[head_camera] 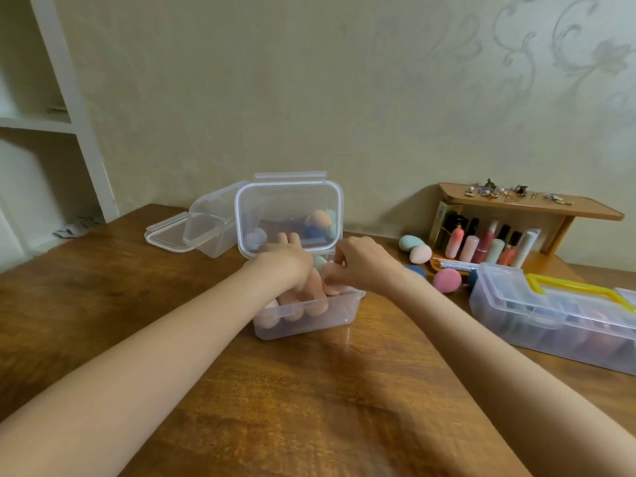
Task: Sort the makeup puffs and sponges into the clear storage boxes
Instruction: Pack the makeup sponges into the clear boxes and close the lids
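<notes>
Head view: right hand (358, 263) fingers (332, 278) pinch peach sponge (335, 285) over box (309, 318).

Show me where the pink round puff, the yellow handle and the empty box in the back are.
pink round puff (447, 280), head view, middle of its top.
yellow handle (578, 288), head view, its long bar.
empty box (210, 232), head view, front wall.

A clear storage box (306, 320) stands mid-tabletop, its lid (289, 215) raised upright behind, packed with peach sponges (292, 308). A second clear box (210, 232) lies tipped toward the far edge. Teal (408, 243), peach (420, 254) and pink (446, 279) sponges lie loose toward the right edge.
</notes>
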Demonstrator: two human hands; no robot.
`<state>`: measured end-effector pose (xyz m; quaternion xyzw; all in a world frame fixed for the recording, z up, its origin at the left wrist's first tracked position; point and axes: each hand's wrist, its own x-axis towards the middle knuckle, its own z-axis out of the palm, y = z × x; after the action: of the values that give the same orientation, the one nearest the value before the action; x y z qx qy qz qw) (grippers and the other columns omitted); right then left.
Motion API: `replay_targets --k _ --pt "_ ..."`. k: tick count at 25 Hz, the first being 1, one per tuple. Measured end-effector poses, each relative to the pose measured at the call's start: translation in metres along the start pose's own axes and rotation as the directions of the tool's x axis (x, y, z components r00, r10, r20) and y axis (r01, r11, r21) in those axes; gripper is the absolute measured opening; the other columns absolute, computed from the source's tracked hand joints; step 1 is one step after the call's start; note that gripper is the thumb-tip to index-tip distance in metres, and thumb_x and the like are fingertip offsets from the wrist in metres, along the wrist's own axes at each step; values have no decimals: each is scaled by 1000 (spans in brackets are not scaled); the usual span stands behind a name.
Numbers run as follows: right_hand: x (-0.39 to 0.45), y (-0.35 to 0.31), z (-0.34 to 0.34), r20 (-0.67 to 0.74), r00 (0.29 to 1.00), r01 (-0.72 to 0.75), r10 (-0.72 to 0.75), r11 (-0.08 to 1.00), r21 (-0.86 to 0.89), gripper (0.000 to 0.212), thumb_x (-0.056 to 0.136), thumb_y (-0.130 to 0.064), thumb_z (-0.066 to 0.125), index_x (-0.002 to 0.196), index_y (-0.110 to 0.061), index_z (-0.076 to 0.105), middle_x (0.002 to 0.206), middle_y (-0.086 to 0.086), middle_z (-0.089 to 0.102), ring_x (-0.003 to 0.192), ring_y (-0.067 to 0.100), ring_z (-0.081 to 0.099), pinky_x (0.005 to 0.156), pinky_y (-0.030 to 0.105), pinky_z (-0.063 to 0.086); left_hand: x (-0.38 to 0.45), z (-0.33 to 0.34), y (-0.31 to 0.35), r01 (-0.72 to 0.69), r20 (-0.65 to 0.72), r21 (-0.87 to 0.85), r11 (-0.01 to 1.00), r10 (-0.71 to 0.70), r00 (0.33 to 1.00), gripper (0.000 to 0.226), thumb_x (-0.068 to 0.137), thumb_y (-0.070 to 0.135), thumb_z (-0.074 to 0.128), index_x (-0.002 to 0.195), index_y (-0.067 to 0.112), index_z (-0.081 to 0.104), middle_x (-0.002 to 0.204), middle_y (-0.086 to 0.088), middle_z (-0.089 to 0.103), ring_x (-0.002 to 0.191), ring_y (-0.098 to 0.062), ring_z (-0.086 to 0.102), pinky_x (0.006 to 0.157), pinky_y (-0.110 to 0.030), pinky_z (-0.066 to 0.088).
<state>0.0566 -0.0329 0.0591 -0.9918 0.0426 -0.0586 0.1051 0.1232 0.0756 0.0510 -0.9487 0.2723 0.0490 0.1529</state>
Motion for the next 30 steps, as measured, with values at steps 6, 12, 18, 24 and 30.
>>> replay_targets --k 6,12,18,24,30 --pt "3 -8 9 27 999 -22 30 964 -266 13 88 -21 54 84 -9 56 85 3 53 98 27 49 85 35 33 -6 12 -4 -77 -115 -125 989 63 991 66 88 18 51 144 36 20 137 -12 30 125 -40 31 99 -49 41" --pt "20 -11 21 23 999 -25 38 915 -404 21 94 -22 46 109 -15 58 116 2 61 112 24 54 98 36 30 -11 6 2 -89 -97 -132 987 77 992 45 92 8 41 135 21 37 145 -16 22 132 -42 24 109 -52 30" --pt "6 -2 -16 201 980 23 12 985 -172 34 86 -35 60 106 -8 65 96 8 63 84 19 52 72 28 38 -15 -3 8 -174 -233 -251 952 115 966 30 92 32 40 120 27 51 123 -12 40 118 -33 38 102 -43 28" --pt "8 80 -47 -60 948 -315 313 948 -36 27 89 -12 51 105 3 66 98 18 66 77 24 55 62 31 44 -4 1 12 -165 -202 -200 966 124 971 44 88 49 46 126 27 46 126 -11 38 116 -32 37 95 -42 31" --pt "10 119 -15 92 874 -448 477 865 -224 44 94 -7 37 136 -13 47 134 16 49 126 34 42 108 42 33 -4 -7 14 -184 -204 -106 977 160 966 44 87 48 51 124 24 47 127 -12 37 118 -31 37 95 -40 34"
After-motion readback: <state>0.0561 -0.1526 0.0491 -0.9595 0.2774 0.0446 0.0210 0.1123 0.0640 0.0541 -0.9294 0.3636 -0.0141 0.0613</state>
